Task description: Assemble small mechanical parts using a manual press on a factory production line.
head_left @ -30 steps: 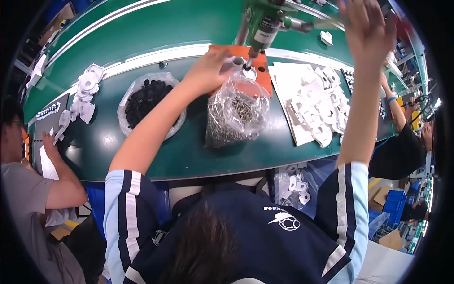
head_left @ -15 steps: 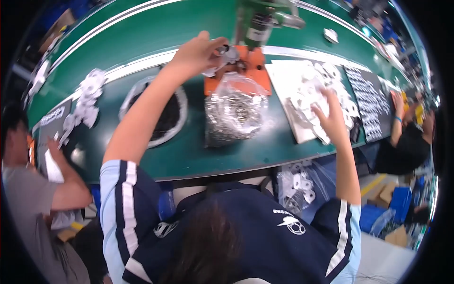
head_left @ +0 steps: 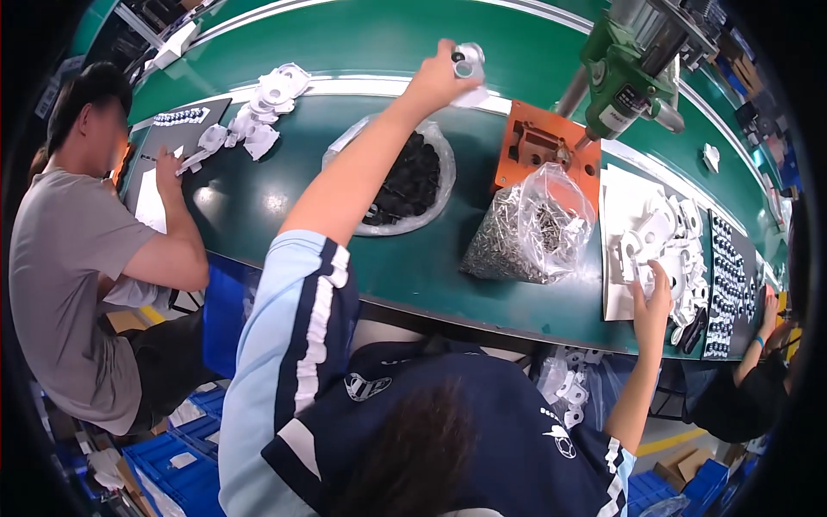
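1. While your left hand (head_left: 441, 77) pinches a white part (head_left: 469, 60) over the belt (head_left: 362, 34), your right hand (head_left: 650, 297) closes on the white pile (head_left: 663, 246).
2. Judging by that, one part looks finished; many remain.
3. The left bag (head_left: 405, 177) holds black pieces; the clear bag (head_left: 534, 228) holds screws.
4. The orange fixture (head_left: 547, 146) sits empty.

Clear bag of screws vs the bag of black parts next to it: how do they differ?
The bag of screws holds small shiny silver pieces; the bag of black parts holds dark, chunkier pieces. The bag of screws stands bunched up in a peak, while the bag of black parts lies low and spread open like a dish. The bag of screws sits by the orange fixture; the bag of black parts lies under the left hand's forearm. Both are clear plastic on the green table.
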